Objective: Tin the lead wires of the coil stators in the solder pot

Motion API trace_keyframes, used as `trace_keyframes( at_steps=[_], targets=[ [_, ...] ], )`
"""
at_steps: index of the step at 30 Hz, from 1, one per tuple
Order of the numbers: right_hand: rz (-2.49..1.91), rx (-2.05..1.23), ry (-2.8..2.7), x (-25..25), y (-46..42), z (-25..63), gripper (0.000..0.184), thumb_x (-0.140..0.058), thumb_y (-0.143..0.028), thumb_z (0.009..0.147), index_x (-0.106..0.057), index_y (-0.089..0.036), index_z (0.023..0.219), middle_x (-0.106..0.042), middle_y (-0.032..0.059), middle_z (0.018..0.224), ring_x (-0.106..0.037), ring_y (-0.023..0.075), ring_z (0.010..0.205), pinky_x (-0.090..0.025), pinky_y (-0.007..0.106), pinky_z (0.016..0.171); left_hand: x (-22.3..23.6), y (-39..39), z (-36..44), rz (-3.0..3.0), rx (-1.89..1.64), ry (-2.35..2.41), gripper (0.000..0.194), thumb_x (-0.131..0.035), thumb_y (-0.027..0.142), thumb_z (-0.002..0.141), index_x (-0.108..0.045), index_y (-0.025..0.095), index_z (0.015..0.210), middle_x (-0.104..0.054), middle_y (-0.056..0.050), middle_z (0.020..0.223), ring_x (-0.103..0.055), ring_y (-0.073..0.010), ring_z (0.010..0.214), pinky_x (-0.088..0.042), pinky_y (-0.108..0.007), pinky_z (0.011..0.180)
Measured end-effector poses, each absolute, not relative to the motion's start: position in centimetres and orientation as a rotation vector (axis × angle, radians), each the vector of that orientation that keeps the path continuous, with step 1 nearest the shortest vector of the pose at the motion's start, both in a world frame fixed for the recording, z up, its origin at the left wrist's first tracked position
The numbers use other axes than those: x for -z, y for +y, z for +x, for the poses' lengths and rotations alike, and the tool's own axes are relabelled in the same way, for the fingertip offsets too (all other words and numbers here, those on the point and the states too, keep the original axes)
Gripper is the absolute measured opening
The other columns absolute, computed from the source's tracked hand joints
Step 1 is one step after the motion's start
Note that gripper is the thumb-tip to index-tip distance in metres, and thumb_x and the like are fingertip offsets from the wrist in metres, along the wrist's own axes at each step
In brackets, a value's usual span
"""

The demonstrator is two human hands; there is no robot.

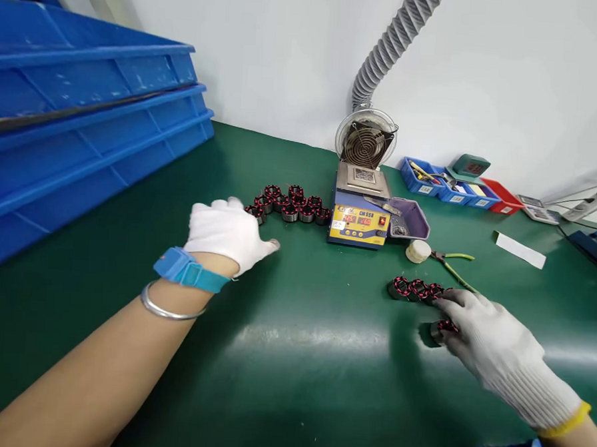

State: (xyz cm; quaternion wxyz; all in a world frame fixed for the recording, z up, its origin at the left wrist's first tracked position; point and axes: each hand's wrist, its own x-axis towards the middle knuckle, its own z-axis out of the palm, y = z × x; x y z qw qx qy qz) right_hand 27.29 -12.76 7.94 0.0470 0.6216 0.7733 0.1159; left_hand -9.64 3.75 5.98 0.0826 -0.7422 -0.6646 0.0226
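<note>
My left hand (225, 236), in a white glove with bare fingertips, is over the left of the table. Its fingers are stretched forward and its thumb points right, with nothing seen in it. Just beyond it stands a cluster of dark motor stators (290, 213) with red windings. On the right, my gloved right hand (493, 337) has its thumb and fingers around a single motor stator (439, 332), partly hidden by the fingers. Its fingertips also reach the right end of a short row of motor stators (418, 290).
A yellow and blue solder pot (361, 225) stands mid-table before a fan (366, 145) on a grey duct. Beside it are a purple tray (419, 220), a white round lump (418, 251) and green-handled pliers (451, 265). Stacked blue crates (98, 119) rise at left; small bins (421, 178) line the wall.
</note>
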Motion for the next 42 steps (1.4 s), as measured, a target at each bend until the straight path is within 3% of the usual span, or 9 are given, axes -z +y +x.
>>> trace_keyframes(
  at_steps=[3, 6, 10, 19, 23, 26, 32, 38, 42],
  targets=[
    [1.841, -0.132, 2.685, -7.8, -12.9, 22.8, 0.035, -0.053, -0.024, 0.084, -0.061, -0.022, 0.119, -0.059, 0.0109, 0.125, -0.059, 0.0272, 0.107, -0.051, 0.042, 0.087, -4.8, 4.6, -10.5, -2.238, -0.16, -1.983, 0.066, -0.049, 0.064, 0.078, -0.071, 0.003, 0.091, -0.061, -0.026, 0.103, -0.056, -0.0408, 0.097, -0.043, -0.049, 0.077],
    [1.859, 0.599, 2.824, -5.9, -11.0, 17.1, 0.047, -0.063, -0.033, 0.081, -0.055, -0.028, 0.127, -0.054, 0.005, 0.134, -0.057, 0.0233, 0.114, -0.051, 0.035, 0.089, -3.2, 4.5, -9.1, -2.319, -0.097, -1.825, 0.05, -0.043, 0.05, 0.085, -0.071, 0.01, 0.094, -0.061, -0.022, 0.115, -0.058, -0.039, 0.101, -0.046, -0.047, 0.077],
    [2.345, 1.407, 2.35, -2.3, -6.3, 13.1, 0.061, -0.069, -0.04, 0.077, -0.048, -0.031, 0.134, -0.068, -0.0002, 0.106, -0.066, 0.0195, 0.094, -0.053, 0.034, 0.082, -1.7, 3.3, -6.5, -2.658, 0.012, -1.487, 0.038, -0.039, 0.037, 0.088, -0.071, 0.018, 0.087, -0.052, -0.009, 0.14, -0.056, -0.0334, 0.114, -0.048, -0.044, 0.087],
    [2.427, 1.73, 2.328, -0.3, -4.7, 14.1, 0.064, -0.078, -0.03, 0.07, -0.053, -0.032, 0.129, -0.069, -0.0005, 0.095, -0.067, 0.0208, 0.089, -0.053, 0.036, 0.081, -0.4, 3.2, -5.6, -2.821, 0.707, -1.838, 0.017, -0.056, 0.036, 0.079, -0.058, 0.02, 0.086, -0.056, -0.009, 0.133, -0.06, -0.0283, 0.112, -0.049, -0.044, 0.097],
    [2.292, 2.145, 2.319, 0.2, -4.0, 14.6, 0.065, -0.078, -0.034, 0.071, -0.053, -0.028, 0.13, -0.069, 0.0016, 0.101, -0.068, 0.0187, 0.084, -0.055, 0.032, 0.076, -0.9, 1.1, -3.8, -3.146, 1.449, -2.0, 0.066, -0.066, 0.031, 0.069, -0.04, 0.024, 0.129, -0.047, -0.011, 0.143, -0.057, -0.0278, 0.12, -0.057, -0.039, 0.088],
    [2.088, 2.438, 2.257, 0.1, -3.3, 15.3, 0.06, -0.077, -0.037, 0.074, -0.056, -0.022, 0.127, -0.07, 0.0027, 0.098, -0.068, 0.018, 0.084, -0.055, 0.032, 0.079, -1.2, -0.9, -2.5, -3.395, 1.514, -1.844, 0.09, -0.064, 0.024, 0.07, -0.017, 0.032, 0.146, -0.029, -0.009, 0.155, -0.048, -0.0277, 0.131, -0.056, -0.037, 0.093],
    [2.224, 2.416, 2.191, 0.7, -3.3, 15.0, 0.079, -0.084, -0.032, 0.064, -0.05, -0.031, 0.135, -0.07, -0.0002, 0.101, -0.067, 0.0211, 0.094, -0.055, 0.036, 0.086, -1.0, -2.3, -2.3, -3.295, 0.95, -1.619, 0.106, -0.059, 0.021, 0.069, 0.006, 0.03, 0.152, -0.021, -0.008, 0.158, -0.04, -0.0309, 0.137, -0.042, -0.046, 0.111],
    [2.158, 2.639, 2.001, 1.0, -4.0, 13.5, 0.07, -0.081, -0.026, 0.064, -0.055, -0.028, 0.13, -0.07, -0.0011, 0.096, -0.068, 0.0201, 0.091, -0.057, 0.034, 0.084, -1.2, -3.0, -2.2, -3.23, 1.153, -1.57, 0.108, -0.057, 0.021, 0.067, 0.011, 0.041, 0.149, 0.002, 0.006, 0.161, -0.026, -0.0298, 0.143, -0.037, -0.043, 0.115],
    [2.319, 2.813, 1.675, 0.7, -4.1, 12.9, 0.057, -0.081, -0.029, 0.065, -0.061, -0.022, 0.118, -0.07, 0.0019, 0.098, -0.068, 0.0199, 0.092, -0.058, 0.033, 0.084, -0.6, -2.5, -2.4, -2.999, 1.069, -1.869, 0.099, -0.069, 0.039, 0.066, -0.015, 0.038, 0.149, -0.038, -0.004, 0.15, -0.051, -0.0379, 0.125, -0.048, -0.053, 0.104]
  ],
)
